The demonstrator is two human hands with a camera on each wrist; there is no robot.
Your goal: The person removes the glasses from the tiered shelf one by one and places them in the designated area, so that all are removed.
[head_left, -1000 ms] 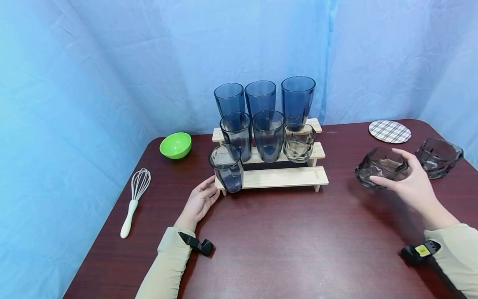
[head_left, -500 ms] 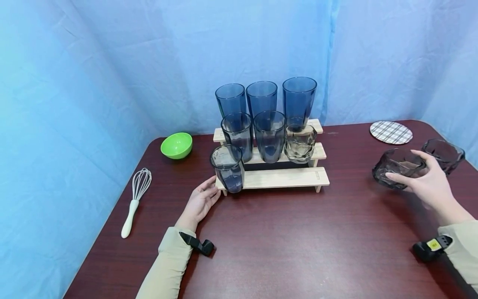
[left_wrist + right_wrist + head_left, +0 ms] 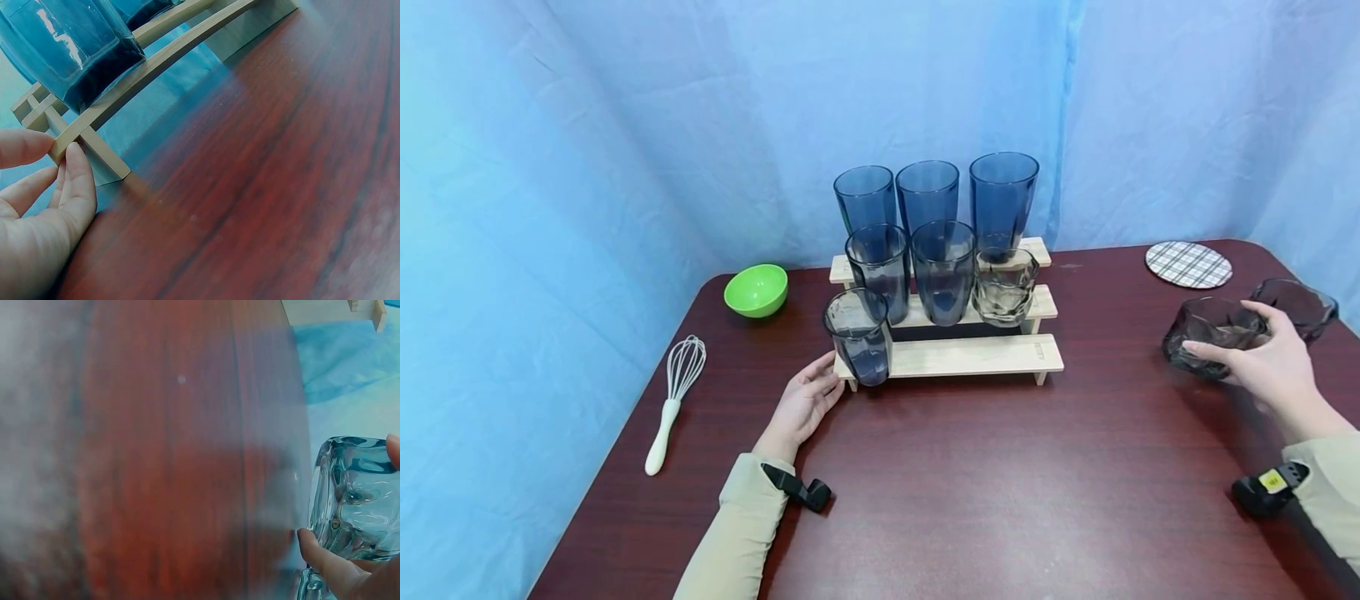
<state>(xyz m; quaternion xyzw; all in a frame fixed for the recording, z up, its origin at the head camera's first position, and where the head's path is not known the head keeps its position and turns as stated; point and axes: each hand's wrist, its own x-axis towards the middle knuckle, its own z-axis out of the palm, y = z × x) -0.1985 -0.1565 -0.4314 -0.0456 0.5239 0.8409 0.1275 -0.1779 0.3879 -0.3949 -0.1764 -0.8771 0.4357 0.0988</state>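
Note:
My left hand (image 3: 805, 404) pinches the near left corner of a three-tier wooden rack (image 3: 970, 357); the left wrist view shows the thumb and fingertips at the end of the slat (image 3: 94, 122). On the lowest tier, beside that hand, stands a tall blue-grey glass (image 3: 861, 342). Far to the right, my right hand (image 3: 1277, 367) grips a short, dark, wavy-sided glass (image 3: 1210, 329) between thumb and fingers. In the right wrist view this glass (image 3: 359, 494) is partly cut off by the frame. A second short dark glass (image 3: 1303, 308) stands behind my right hand, partly hidden.
Several tall blue glasses (image 3: 1003, 196) fill the upper tiers, with a short clear amber-tinted glass (image 3: 1006, 287) at the middle tier's right end. A checked round coaster (image 3: 1187, 264) lies back right. At left are a green bowl (image 3: 756, 292) and a white whisk (image 3: 666, 417).
My right hand has carried the short dark glass to the right, closer to the second dark glass. My left hand keeps its place at the rack's corner.

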